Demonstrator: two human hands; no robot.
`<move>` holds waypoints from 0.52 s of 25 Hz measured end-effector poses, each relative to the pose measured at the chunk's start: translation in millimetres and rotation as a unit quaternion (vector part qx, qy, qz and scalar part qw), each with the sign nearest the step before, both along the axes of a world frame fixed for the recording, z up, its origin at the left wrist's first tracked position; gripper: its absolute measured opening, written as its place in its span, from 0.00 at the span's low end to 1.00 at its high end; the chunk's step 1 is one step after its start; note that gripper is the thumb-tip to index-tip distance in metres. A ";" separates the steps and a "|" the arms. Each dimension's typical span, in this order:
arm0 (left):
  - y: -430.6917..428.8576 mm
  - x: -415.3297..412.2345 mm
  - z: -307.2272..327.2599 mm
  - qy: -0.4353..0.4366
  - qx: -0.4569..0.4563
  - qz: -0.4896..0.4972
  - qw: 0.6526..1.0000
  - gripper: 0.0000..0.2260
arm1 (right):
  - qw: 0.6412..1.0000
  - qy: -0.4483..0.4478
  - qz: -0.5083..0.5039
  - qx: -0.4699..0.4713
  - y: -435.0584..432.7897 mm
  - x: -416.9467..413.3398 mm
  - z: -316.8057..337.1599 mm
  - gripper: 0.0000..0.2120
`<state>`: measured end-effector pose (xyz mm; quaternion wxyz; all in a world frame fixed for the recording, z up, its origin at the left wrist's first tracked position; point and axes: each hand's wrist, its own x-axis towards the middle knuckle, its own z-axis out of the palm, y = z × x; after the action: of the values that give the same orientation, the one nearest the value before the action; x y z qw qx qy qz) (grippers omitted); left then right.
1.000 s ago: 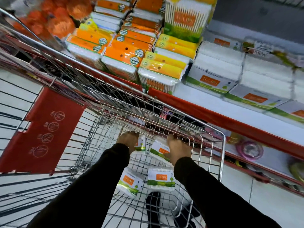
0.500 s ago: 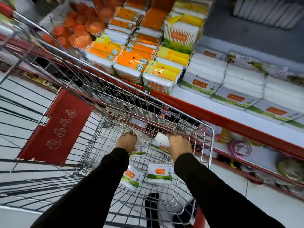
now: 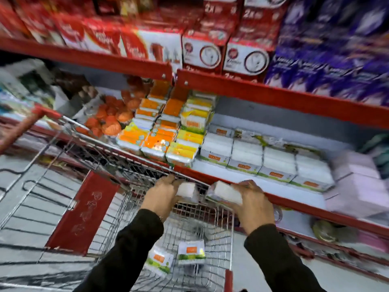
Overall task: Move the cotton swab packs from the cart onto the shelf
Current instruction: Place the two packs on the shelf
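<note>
My left hand (image 3: 163, 197) grips one white cotton swab pack (image 3: 186, 191) above the wire cart (image 3: 231, 239). My right hand (image 3: 253, 204) holds a second swab pack (image 3: 224, 192), raised to the red front edge of the shelf (image 3: 294, 204). Two more swab packs lie on the cart floor, one tilted (image 3: 160, 260) and one flatter beside it (image 3: 191, 252). A row of matching white swab packs (image 3: 265, 161) stands on the white shelf board. The picture is motion-blurred.
Orange and yellow swab packs (image 3: 162, 135) are stacked left of the white row. Orange scrubbers (image 3: 111, 116) lie further left. Red and purple boxes (image 3: 244, 47) fill the upper shelf. The cart's red child-seat flap (image 3: 84, 211) hangs at left. Bare shelf board (image 3: 294, 192) shows before the white row.
Both hands have lifted out of the cart, each with a swab pack, up to the shelf's edge. The view has tilted upward, revealing the upper shelf.
</note>
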<state>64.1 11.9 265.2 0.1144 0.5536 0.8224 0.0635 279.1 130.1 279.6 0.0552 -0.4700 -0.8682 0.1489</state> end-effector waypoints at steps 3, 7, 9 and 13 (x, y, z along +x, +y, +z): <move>43.3 14.6 36.2 0.035 0.038 -0.027 0.998 0.24 | 0.998 -0.019 -0.042 0.042 35.3 16.8 18.3 0.24; 102.7 32.0 45.1 0.076 0.038 -0.054 0.995 0.23 | 0.993 -0.025 -0.063 0.092 74.1 18.7 17.0 0.22; 123.3 39.3 34.3 0.096 0.019 -0.061 0.993 0.22 | 0.993 -0.049 -0.054 0.090 85.7 14.7 9.0 0.22; 146.4 41.1 11.7 0.106 -0.026 -0.046 0.993 0.20 | 0.993 -0.089 -0.021 0.078 97.2 3.4 -12.5 0.22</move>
<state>105.3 158.3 276.9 0.0441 0.5916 0.8047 -0.0222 282.6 227.3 267.1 0.0170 -0.4935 -0.8688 0.0371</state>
